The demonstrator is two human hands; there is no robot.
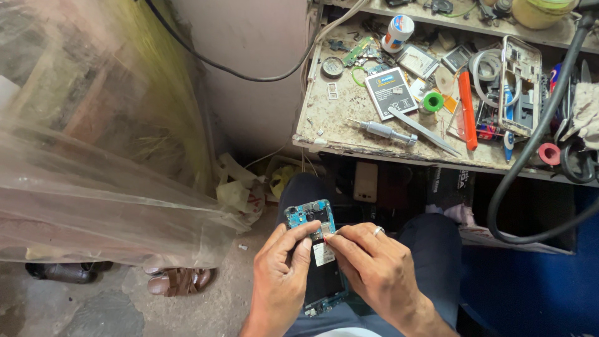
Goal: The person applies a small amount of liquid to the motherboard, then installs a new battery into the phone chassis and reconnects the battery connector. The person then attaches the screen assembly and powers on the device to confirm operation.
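I see my left hand (279, 274) wrapped around the left edge of an opened phone (318, 259), thumb lying across its upper part, so that hand is closed on it and carries it over my lap, above my dark-trousered knees. My right hand (374, 268) comes in from the right side, fingers curled and pinched together at a small white part near the middle of the phone's exposed board; a ring shows on one finger. The phone sits low in the view, well below the front edge of the worktop (337, 134), with a dark gap under that edge between the two. Up on the worktop, near its front edge, lie a screwdriver (384, 131) and a pair of tweezers (424, 131), just beside each other, with a flat battery (390, 92) behind them. Farther right an orange tool (467, 109) lies lengthwise beside an empty phone frame (519, 84), and a green roll (433, 102) sits between battery and orange tool. The surface is crowded right to its rim. A thick black cable (530, 156) hangs off the right side and loops down beside my right knee, narrowing the room there. To my left a clear plastic sheet (93, 175) bulges in, and bare floor (231, 281) lies beside my left wrist.
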